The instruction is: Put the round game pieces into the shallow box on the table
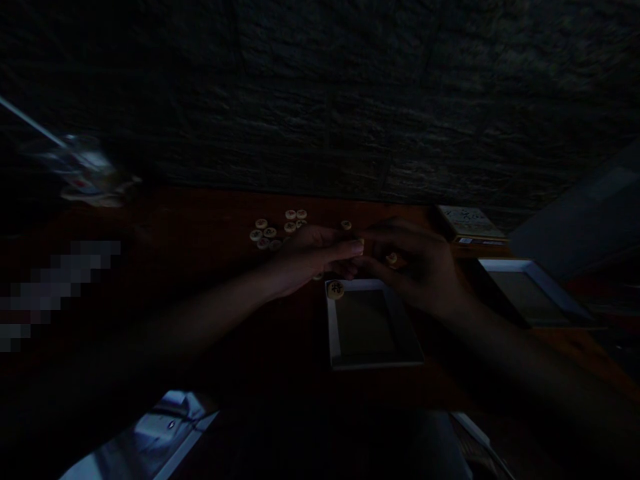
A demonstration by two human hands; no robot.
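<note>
The scene is very dark. My left hand (320, 253) is closed, with a round wooden xiangqi piece (361, 247) at the tip of its thumb. My right hand (417, 263) meets it there, its bent fingers and thumb closed around the same piece. Another pale piece (391, 259) shows below the right palm; whether it is held or lies on the table I cannot tell. Just below the hands, a xiangqi piece with a dark character (335, 289) rests at the upper left corner of an open shallow box (376, 365).
Several xiangqi pieces (270, 233) lie loose beyond my left hand, with a single piece (346, 225) farther right. A second shallow tray (575, 313) and a flat printed box (470, 223) stand at right. A clear cup (87, 170) stands far left, by the stone wall (310, 127).
</note>
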